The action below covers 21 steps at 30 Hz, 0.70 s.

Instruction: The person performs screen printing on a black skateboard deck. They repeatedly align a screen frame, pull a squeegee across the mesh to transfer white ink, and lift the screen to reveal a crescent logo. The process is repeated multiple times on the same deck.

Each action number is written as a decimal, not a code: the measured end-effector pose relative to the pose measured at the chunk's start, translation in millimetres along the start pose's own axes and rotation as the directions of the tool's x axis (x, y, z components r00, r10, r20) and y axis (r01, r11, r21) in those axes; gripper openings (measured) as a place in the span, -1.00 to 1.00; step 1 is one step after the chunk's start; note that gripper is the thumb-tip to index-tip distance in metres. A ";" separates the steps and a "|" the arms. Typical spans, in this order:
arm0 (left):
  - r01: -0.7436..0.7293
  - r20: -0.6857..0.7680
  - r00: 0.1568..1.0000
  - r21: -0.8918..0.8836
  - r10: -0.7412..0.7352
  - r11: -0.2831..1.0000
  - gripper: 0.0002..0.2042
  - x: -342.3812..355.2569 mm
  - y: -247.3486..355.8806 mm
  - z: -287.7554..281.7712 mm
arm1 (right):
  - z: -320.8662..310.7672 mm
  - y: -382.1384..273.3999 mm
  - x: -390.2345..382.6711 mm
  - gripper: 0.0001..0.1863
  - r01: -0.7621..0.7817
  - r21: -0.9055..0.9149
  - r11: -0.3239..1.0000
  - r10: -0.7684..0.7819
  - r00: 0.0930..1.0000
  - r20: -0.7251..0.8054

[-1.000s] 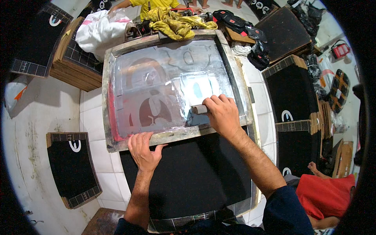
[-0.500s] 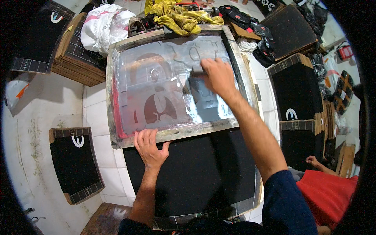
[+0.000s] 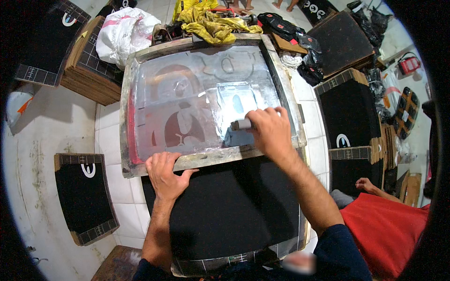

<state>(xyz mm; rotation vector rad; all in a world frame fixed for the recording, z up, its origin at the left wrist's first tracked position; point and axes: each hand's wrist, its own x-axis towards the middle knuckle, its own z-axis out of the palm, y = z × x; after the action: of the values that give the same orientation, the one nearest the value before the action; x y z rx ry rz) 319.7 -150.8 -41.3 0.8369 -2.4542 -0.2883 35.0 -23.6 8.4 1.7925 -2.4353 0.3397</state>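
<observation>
Right hand (image 3: 271,132) has come back down to the near right of the printing screen (image 3: 206,100), closed around the squeegee (image 3: 241,132) on the mesh. Left hand (image 3: 165,174) stays flat, fingers spread, pressing the frame's near edge. Screen lies over a black mat (image 3: 225,215) on the tiled surface (image 3: 110,140). Black mat with white logo (image 3: 84,196) at left; white bag (image 3: 124,33) and yellow cloth (image 3: 211,23) beyond.

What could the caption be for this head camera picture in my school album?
Left hand steadies a printing screen frame over a black mat while right hand grips a squeegee.
</observation>
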 end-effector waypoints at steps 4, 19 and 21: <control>0.007 0.023 1.000 -0.009 -0.007 1.000 -0.47 3.3 3.2 -4.2 | -20.3 11.6 20.8 -0.65 -0.007 0.097 0.995 -0.002 0.996 0.084; 0.014 0.070 0.997 -0.045 -0.011 0.999 -0.49 6.2 3.5 -6.8 | 31.9 67.0 174.3 -0.46 0.056 0.007 0.998 -0.056 0.985 0.165; 0.013 0.068 0.998 -0.052 -0.009 0.999 -0.50 5.8 3.4 -6.7 | 33.8 60.7 165.5 -0.49 0.010 0.021 1.000 -0.013 0.991 0.130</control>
<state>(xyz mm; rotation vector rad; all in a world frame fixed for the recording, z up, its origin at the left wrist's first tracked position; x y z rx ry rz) 317.7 -151.9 -32.1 0.8311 -2.4941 -0.3897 -71.2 -168.2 3.1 1.8934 -2.5148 0.2549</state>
